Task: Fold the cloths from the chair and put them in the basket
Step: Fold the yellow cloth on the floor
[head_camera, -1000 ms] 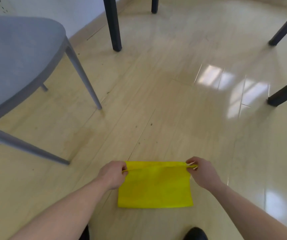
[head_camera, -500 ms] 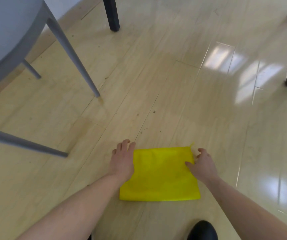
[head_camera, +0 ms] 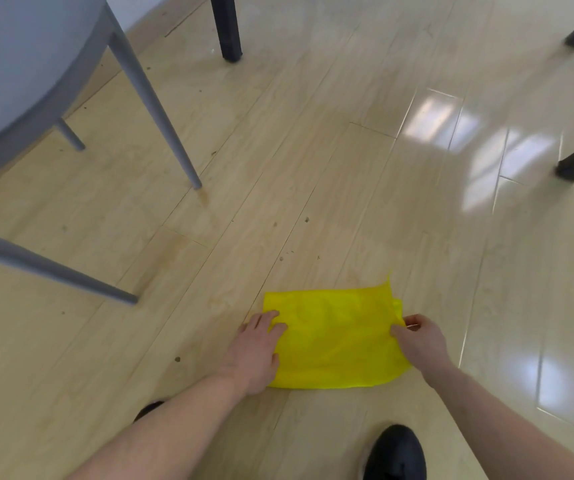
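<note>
View: single head camera, worn by the person
Facing: forward and steeply down at the floor [head_camera: 313, 150]
Nearness: close above both hands

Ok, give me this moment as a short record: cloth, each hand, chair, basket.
cloth: yellow cloth, folded to a rectangle, flat on the wooden floor, far right corner sticking up
left hand: open, palm down on the cloth's left edge
right hand: fingers pinching the cloth's right edge
chair: grey chair at upper left, no cloths visible on the part shown
basket: not in view
</note>
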Tool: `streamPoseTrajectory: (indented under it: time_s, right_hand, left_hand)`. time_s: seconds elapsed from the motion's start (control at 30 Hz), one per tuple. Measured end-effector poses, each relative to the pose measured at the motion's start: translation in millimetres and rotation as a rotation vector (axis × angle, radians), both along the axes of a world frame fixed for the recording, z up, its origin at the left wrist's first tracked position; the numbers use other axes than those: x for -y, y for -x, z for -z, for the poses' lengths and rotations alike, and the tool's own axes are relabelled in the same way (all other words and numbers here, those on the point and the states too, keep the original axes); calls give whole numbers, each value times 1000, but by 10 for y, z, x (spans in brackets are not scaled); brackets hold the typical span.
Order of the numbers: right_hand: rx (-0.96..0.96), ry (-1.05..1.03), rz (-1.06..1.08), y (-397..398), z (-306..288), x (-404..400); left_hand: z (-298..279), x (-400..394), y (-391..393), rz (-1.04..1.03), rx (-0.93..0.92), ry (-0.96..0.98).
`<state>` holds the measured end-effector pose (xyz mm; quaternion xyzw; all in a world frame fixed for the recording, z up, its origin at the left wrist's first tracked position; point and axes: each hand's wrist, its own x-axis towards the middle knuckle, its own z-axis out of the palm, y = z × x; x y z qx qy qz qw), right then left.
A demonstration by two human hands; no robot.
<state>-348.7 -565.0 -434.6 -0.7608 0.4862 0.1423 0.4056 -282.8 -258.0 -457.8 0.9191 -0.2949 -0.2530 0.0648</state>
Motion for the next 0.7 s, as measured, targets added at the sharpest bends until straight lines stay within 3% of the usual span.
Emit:
streamPoseTrajectory:
  time_s: [0.33, 0.7]
  right_hand:
    - [111, 77, -219, 0, -439, -125]
    - [91, -362, -301, -341, -130, -1258]
  left_hand:
    - [-56, -111, 58, -154, -92, 123]
    - [-122, -106, -130, -496, -135, 255]
